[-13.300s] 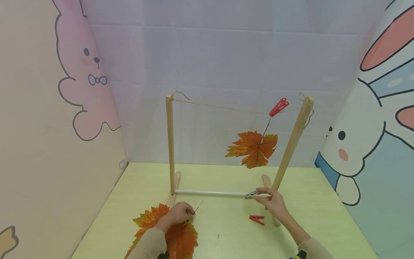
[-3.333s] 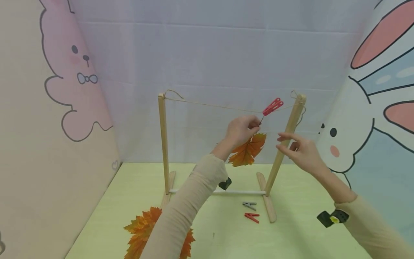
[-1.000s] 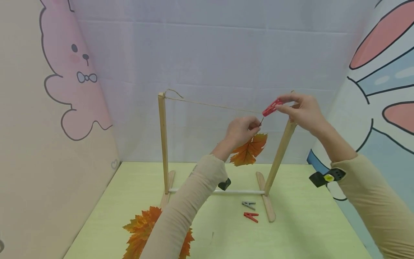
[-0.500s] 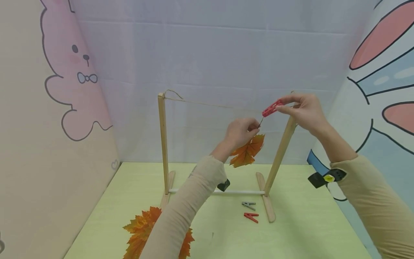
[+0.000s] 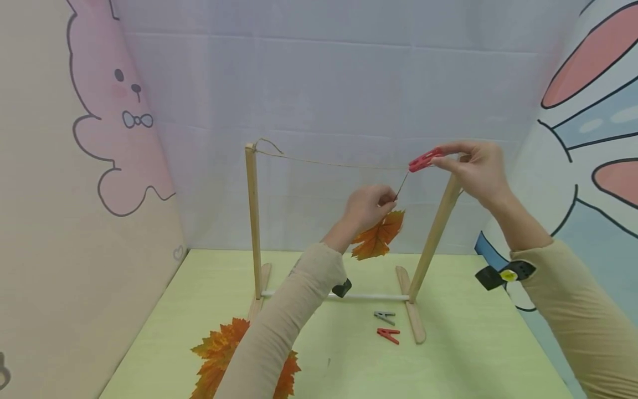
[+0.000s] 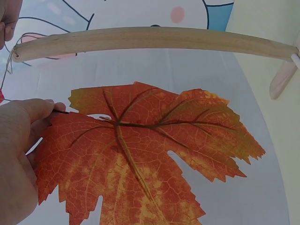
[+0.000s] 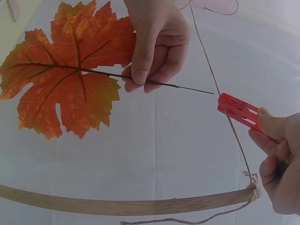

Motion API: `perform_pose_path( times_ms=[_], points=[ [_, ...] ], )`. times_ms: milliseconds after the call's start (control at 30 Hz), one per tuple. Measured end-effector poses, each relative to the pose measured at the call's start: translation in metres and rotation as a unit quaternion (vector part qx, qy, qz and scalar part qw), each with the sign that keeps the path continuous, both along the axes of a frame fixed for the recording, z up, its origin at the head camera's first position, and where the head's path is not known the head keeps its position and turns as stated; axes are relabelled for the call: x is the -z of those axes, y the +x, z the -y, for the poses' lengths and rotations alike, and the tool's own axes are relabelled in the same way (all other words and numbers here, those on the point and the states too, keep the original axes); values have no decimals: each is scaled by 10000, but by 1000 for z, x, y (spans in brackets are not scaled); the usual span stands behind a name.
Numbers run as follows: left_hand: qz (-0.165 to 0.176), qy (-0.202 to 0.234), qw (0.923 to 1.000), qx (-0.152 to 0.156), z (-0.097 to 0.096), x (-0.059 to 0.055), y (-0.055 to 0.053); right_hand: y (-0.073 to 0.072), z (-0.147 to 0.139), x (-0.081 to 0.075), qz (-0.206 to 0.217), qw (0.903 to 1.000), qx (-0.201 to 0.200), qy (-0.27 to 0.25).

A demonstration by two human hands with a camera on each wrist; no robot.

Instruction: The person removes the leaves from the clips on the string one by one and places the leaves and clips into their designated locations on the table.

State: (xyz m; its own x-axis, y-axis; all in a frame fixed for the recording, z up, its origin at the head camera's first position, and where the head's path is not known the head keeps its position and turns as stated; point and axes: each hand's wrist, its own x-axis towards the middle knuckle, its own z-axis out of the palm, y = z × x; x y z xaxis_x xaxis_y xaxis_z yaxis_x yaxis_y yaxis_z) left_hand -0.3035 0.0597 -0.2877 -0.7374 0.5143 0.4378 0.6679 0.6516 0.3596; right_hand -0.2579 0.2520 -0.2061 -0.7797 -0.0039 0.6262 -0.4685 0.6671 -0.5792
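Observation:
My left hand [image 5: 368, 208] pinches the dark stem [image 7: 161, 84] of an orange maple leaf [image 5: 377, 237], which hangs below the string. Thumb and forefinger of my right hand [image 5: 480, 169] pinch the handle end of a red clothespin [image 7: 239, 110]. That clothespin sits at the string [image 7: 209, 65] near the right post. In the right wrist view the stem's thin tip ends just beside the clothespin's front end, with a small gap showing. Up close in the left wrist view, the leaf [image 6: 140, 140] spreads beside the left fingers.
A wooden frame has a left post [image 5: 253, 221], a right post [image 5: 433, 244] and a white bottom rod [image 5: 371, 297]. On the table [image 5: 349, 360] lie a grey clothespin [image 5: 384, 317] and another red clothespin [image 5: 388, 335]. More maple leaves [image 5: 219, 352] lie partly behind the left sleeve.
The left hand went from the table leaves to the hanging leaf's stem. The right hand put down the grey clothespin and took the red one, which has just risen slightly while the leaf shifted down-left.

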Motion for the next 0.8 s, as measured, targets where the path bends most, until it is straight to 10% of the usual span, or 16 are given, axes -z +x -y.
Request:
perform_pose_path(
  times_ms=[800],
  points=[
    [211,-8,9997,-99,20,18,-4,8,8,7,-543,9947,-486,-719]
  ],
)
